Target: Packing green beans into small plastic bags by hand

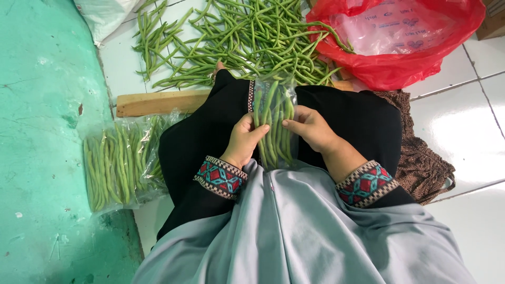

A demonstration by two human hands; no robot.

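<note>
Your left hand (243, 141) and right hand (310, 128) meet at the centre of the frame, both grasping a clear plastic bag of green beans (273, 123) that stands upright on your black-clad lap. Your left fingers curl around the bag's left edge with the thumb pressed onto its front; your right thumb and fingers pinch its right edge. The beans inside run lengthwise, top to bottom.

At the lower left of the frame, two filled bags of beans (122, 164) lie side by side on the floor, just beside your knee, partly on the green painted surface (42, 131). Across the upper middle, a loose pile of green beans (231, 39) is spread over the white floor tiles (463, 126). A wooden board (158, 102) lies between that pile and your lap. At the upper right sits an open red plastic bag (400, 37), touching the pile's right edge.
</note>
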